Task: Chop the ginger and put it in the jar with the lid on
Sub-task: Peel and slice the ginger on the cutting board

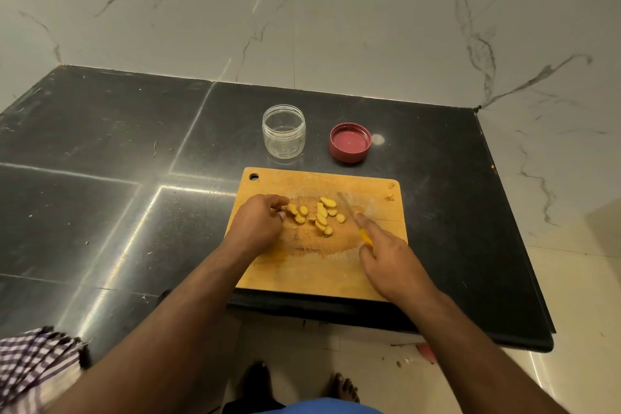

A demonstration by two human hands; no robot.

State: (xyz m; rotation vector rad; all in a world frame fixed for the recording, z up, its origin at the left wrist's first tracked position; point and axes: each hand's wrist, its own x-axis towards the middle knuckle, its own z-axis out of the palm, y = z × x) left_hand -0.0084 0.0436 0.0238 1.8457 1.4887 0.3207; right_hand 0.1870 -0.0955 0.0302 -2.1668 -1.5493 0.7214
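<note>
Left hand on ginger slices, right hand holding knife

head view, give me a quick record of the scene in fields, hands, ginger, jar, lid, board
left hand: left hand curled at the ginger's left end, fingertips on a piece
right hand: right hand holds the knife by its yellow handle, blade tip pointing away
ginger: ginger in slices on the cutting board
jar: jar upright, open, empty, behind the board
lid: lid off, inside up, right of the jar
surface: counter, dark stone
</note>
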